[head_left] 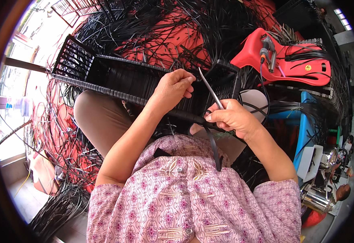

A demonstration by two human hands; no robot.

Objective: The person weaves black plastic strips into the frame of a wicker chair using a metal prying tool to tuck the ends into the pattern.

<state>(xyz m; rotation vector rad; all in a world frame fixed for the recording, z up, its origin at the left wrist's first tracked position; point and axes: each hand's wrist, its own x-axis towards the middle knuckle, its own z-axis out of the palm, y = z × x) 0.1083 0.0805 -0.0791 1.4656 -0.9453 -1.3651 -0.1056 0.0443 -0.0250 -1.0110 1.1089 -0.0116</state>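
Note:
A long black woven frame, wrapped with flat strips along its rims, lies across my lap. Over its near rim my left hand is closed, thumb against curled fingers; whatever it may pinch is too small to make out. My right hand grips a slim, pointed metal tool, slightly curved, its tip slanting up and left toward my left hand. Below the right fingers a flat black strip hangs down over my shirt; its upper end is at those fingers.
A red plastic stool at the right bears a corded power tool. Loose black strips cover a red surface ahead and at the left. A blue plastic piece and a metal container stand at the right. Other people are in the background.

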